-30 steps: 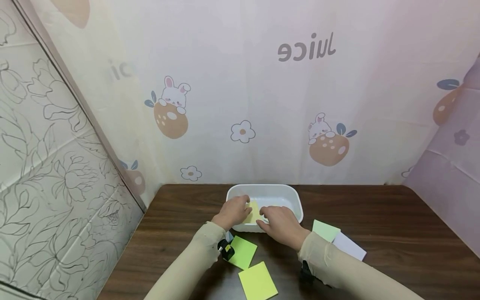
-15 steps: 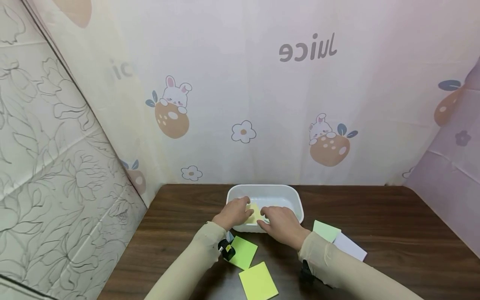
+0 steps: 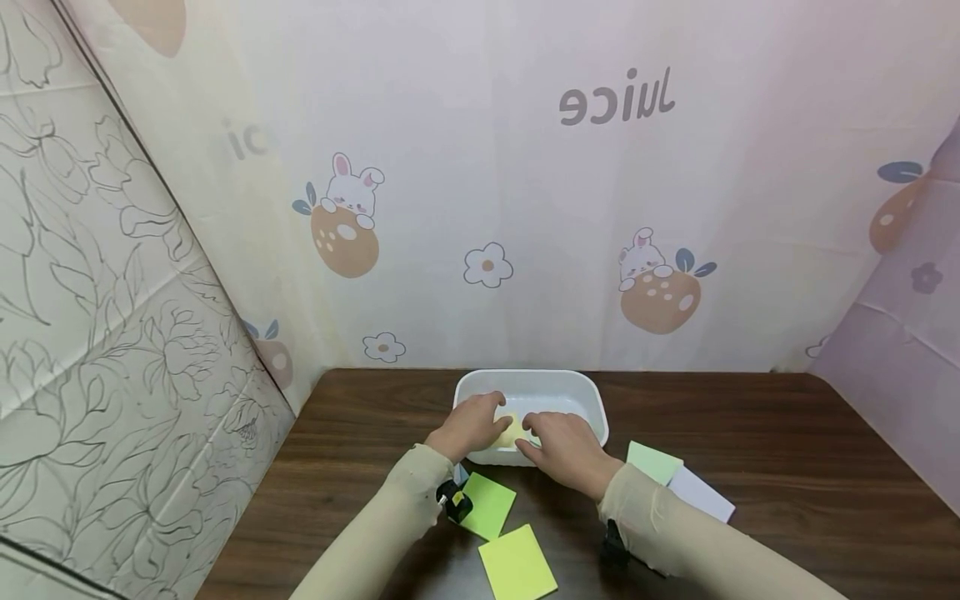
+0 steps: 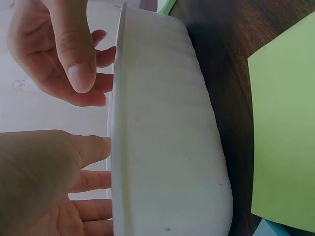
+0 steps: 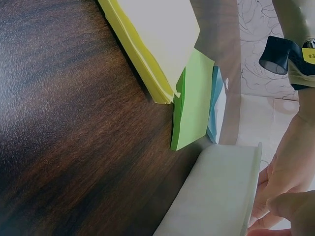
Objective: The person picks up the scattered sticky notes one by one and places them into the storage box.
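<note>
Brown wood-grain table (image 3: 750, 450): bears everything named below.
White rectangular plastic container (image 3: 532, 382): sits near the far edge, both hands over its front rim; pale-yellow flat paper (image 3: 511, 435) shows inside, near the front wall (the hands may hide more).
Bare right hand (image 3: 566, 446): thumb and forefinger stand apart, fingers dipping past the rim.
Bare left hand (image 3: 472, 423): thumb and fingers likewise parted; whether either hand touches the paper cannot be told.
Near pads: bright-yellow square paper pad (image 3: 517, 562), lime-green square paper pad (image 3: 489, 504) just beyond.
Right-side pads: lavender paper pad (image 3: 703, 493) against a pale-green paper pad (image 3: 654, 461).
Pale-yellow paper: less shows than a second ago, though the hands have barely shifted; it has probably been lowered or flattened into the container.
</note>
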The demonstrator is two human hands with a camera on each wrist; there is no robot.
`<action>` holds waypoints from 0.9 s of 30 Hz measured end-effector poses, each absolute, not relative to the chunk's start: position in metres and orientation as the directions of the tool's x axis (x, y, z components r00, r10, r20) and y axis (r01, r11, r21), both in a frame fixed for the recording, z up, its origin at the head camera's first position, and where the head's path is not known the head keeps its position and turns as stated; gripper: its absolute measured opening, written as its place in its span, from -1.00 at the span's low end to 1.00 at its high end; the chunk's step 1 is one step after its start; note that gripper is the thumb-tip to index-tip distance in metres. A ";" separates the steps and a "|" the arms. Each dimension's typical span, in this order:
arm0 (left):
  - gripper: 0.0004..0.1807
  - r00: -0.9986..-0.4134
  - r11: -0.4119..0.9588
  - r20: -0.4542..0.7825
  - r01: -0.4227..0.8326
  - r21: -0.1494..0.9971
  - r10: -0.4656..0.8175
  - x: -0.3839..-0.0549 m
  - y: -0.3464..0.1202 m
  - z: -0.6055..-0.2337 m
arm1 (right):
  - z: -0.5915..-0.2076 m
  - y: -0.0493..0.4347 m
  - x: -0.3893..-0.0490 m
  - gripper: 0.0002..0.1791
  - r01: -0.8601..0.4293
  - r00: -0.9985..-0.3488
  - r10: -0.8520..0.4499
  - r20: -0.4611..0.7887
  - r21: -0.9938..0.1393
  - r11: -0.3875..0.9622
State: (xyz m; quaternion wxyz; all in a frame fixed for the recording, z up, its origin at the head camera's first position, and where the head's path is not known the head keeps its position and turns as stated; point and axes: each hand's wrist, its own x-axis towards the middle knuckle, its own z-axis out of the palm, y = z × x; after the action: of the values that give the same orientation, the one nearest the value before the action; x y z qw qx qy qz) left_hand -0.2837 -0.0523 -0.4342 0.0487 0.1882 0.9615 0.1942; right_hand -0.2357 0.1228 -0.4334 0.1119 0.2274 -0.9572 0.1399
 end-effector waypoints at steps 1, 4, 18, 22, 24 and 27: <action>-0.58 -0.924 0.853 -0.018 0.345 0.391 0.382 -0.283 -0.052 -0.434 | -0.433 0.123 -0.236 -0.75 -0.465 -0.873 -0.403 0.276 -0.219 0.858; -0.58 -0.923 0.852 -0.012 0.350 0.391 0.384 -0.282 -0.052 -0.433 | -0.434 0.124 -0.236 -0.75 -0.457 -0.878 -0.396 0.268 -0.228 0.859; -0.60 -0.910 0.837 0.044 0.398 0.376 0.412 -0.277 -0.054 -0.427 | -0.433 0.127 -0.237 -0.74 -0.451 -0.881 -0.390 0.267 -0.233 0.861; -0.60 -0.908 0.837 0.051 0.404 0.370 0.416 -0.275 -0.054 -0.424 | -0.431 0.128 -0.236 -0.74 -0.455 -0.879 -0.393 0.271 -0.229 0.860; -0.61 -0.907 0.838 0.055 0.407 0.363 0.417 -0.275 -0.054 -0.423 | -0.430 0.129 -0.235 -0.75 -0.458 -0.877 -0.394 0.276 -0.226 0.860; -0.61 -0.908 0.842 0.065 0.409 0.352 0.414 -0.274 -0.053 -0.422 | -0.429 0.130 -0.234 -0.76 -0.458 -0.876 -0.393 0.279 -0.227 0.860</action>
State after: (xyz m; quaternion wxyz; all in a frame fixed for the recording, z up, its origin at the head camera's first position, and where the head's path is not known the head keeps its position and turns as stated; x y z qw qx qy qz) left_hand -0.2737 -0.0534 -0.4216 0.0069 0.2145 0.9596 0.1818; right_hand -0.2340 0.1301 -0.4290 0.1121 0.2222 -0.9577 0.1443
